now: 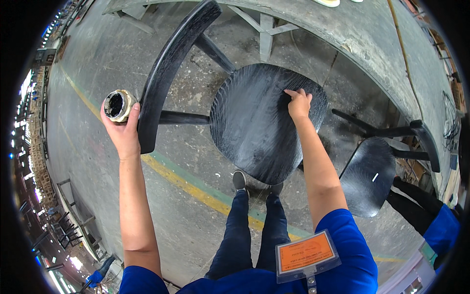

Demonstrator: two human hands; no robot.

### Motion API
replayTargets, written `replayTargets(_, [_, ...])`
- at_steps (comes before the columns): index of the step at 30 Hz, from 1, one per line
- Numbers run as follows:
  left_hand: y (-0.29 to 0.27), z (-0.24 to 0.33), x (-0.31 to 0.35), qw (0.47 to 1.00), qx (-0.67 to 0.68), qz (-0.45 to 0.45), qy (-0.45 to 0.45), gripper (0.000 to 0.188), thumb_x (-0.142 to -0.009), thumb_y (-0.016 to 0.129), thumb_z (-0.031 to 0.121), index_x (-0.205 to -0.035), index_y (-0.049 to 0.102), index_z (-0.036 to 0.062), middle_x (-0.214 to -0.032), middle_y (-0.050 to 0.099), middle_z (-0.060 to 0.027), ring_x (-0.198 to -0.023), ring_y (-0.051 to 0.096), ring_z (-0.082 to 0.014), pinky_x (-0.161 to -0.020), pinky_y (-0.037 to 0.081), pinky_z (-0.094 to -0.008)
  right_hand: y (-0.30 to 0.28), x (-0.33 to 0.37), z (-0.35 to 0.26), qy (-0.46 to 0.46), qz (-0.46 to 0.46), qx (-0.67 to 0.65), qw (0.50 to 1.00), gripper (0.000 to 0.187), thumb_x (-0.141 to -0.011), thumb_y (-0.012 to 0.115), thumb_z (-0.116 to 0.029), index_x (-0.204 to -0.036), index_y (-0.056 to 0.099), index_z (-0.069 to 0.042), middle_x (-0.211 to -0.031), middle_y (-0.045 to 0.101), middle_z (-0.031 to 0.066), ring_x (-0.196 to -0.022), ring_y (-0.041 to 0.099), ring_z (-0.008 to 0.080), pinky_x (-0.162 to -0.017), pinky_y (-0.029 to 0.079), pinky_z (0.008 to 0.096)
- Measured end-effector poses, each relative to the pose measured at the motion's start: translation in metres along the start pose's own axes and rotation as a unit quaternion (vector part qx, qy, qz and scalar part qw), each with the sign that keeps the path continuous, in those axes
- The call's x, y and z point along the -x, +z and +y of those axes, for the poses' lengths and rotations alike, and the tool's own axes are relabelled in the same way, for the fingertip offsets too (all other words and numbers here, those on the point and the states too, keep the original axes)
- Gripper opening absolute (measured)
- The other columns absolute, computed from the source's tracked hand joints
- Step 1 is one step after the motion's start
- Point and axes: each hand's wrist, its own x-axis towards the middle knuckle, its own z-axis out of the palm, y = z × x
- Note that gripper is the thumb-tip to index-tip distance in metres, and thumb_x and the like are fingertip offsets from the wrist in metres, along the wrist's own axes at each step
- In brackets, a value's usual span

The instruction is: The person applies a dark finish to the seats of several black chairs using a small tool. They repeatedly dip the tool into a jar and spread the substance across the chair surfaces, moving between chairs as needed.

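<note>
My left hand is wrapped round a small pale, stained jar with dark contents, its open top facing up. The jar is beside the curved backrest of a black wooden chair. My right hand is over the right part of the chair's round, grained seat. Its index finger stretches out to the left, with the fingertip at the seat surface. The other fingers are partly curled, and I see nothing held in them.
A second black chair stands at the right with a small white strip on its seat. Beside it is another person in dark trousers. A long grey table curves across the far right. A yellow and green line crosses the concrete floor.
</note>
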Motion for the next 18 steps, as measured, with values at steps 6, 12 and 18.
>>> replayTargets(6, [0.001,0.001,0.001,1.0,0.009,0.01,-0.008,0.071,-0.079,0.079,0.004,-0.136,0.038,0.001,-0.124,0.053,-0.0095,-0.114,0.054,-0.0184,-0.099,0.044,-0.032,-0.007,0.002,0.002,0.036,0.05,-0.006,0.998,0.044,-0.082,0.054,0.003,-0.106,0.075,-0.026,-0.106,0.06,0.0053,-0.104,0.049,0.0331,-0.095,0.046,0.04])
replayTargets(12, [0.001,0.0,0.001,1.0,0.014,0.008,-0.005,0.07,-0.079,0.078,0.003,-0.136,0.038,0.001,-0.123,0.053,-0.0096,-0.113,0.054,-0.018,-0.098,0.045,-0.0318,-0.013,0.008,0.001,0.029,0.027,0.009,0.999,0.046,-0.08,0.054,0.004,-0.107,0.075,-0.027,-0.106,0.059,0.0046,-0.105,0.049,0.0321,-0.095,0.047,0.0401])
replayTargets(18, [0.001,0.0,0.0,1.0,0.02,0.001,-0.004,0.069,-0.08,0.078,0.003,-0.136,0.038,0.0012,-0.123,0.053,-0.0092,-0.113,0.054,-0.0176,-0.098,0.044,-0.0315,-0.014,0.012,0.0,0.032,-0.008,0.009,0.999,0.044,-0.081,0.053,0.002,-0.107,0.075,-0.026,-0.107,0.06,0.0051,-0.106,0.049,0.0323,-0.095,0.047,0.0404])
